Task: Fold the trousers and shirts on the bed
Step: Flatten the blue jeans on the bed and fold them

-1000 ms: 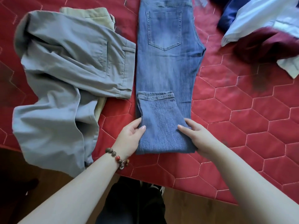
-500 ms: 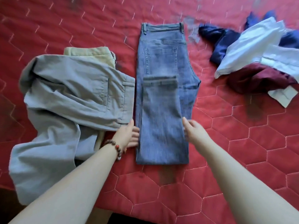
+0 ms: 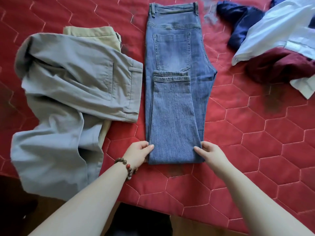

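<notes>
Head view: folded jeans lie between left hand and right hand, both gripping the near fold.

Bright, soft, even light, daylight look, no hard glare. Shadows faint: thin ones under the jeans edges and in the grey trousers folds. Centre of frame sharp, denim weave and stitching readable. Slight softness toward upper right on the white shirt. Wide-angle bend at frame edges, quilt lines on the bed curve. Lower left corner and bottom centre dark, underexposed, no detail.
</notes>
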